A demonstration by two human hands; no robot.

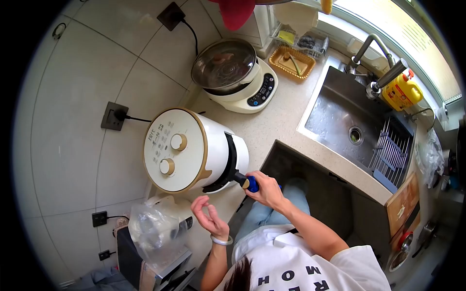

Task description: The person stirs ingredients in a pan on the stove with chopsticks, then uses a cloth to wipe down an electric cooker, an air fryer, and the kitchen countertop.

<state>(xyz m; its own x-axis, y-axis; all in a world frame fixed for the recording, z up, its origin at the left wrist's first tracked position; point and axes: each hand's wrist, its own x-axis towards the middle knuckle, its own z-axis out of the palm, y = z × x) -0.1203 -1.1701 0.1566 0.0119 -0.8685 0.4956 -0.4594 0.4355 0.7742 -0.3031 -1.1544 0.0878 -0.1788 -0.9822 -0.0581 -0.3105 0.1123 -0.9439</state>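
Observation:
A white air fryer [175, 150] with gold trim and two dials on top stands on the counter. Its black basket handle [238, 177] juts out toward me, below a dark curved gap in the front. My right hand [266, 190] is closed around the handle's outer end, and something blue [253, 184] shows under its fingers; I cannot make out what it is. My left hand [210, 219], a pale bracelet on its wrist, hovers just below the fryer with loosely bent fingers apart, holding nothing.
A cooker with a glass-lidded pot [225, 68] stands behind the fryer. The sink [340, 116] with its drying rack [391, 150] is at right. A gold tray [292, 62], a yellow bottle [402, 91], a plastic bag [153, 233] and a cutting board [402, 203] lie around. A cord runs to the wall socket [114, 116].

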